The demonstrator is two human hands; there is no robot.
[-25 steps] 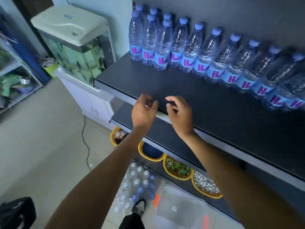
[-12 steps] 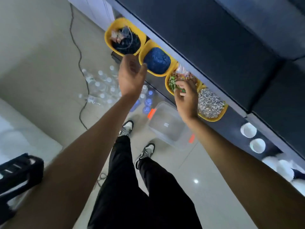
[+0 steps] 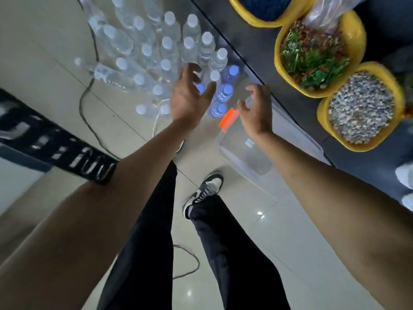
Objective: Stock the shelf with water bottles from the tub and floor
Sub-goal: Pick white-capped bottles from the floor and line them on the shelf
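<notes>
Both hands have come down from the row of yellow bowls to just above the floor (image 3: 290, 242).

Nearest, a black-and-white shoe (image 3: 206, 191) stands just in front of the clear tub (image 3: 243, 157), which has an orange latch (image 3: 228, 119) on its far left side. The right hand (image 3: 257, 113) hovers over the tub's far end, its fingers loosely curled and apart and the thumb set off from the forefinger. Nothing I can make out is gripped. The left hand (image 3: 190, 95) hangs just left of the tub's far end, fingers spread wide above the closest caps; whether it touches one I cannot tell.

The water bottles (image 3: 156, 52) stand upright in a tight group on the floor, beyond and left of the tub. A few blue-tinted bottles (image 3: 225, 90) are nearest the latch, and one bottle (image 3: 100, 72) lies on its side at the group's left edge.

Right of the tub and beyond it runs a dark shelf (image 3: 257, 48). It carries a bowl of gravel (image 3: 321, 115), then a bowl of greens (image 3: 355, 36), then a bowl of something blue (image 3: 250, 17). A black crate (image 3: 44, 139) sits well to the left of the tub.
</notes>
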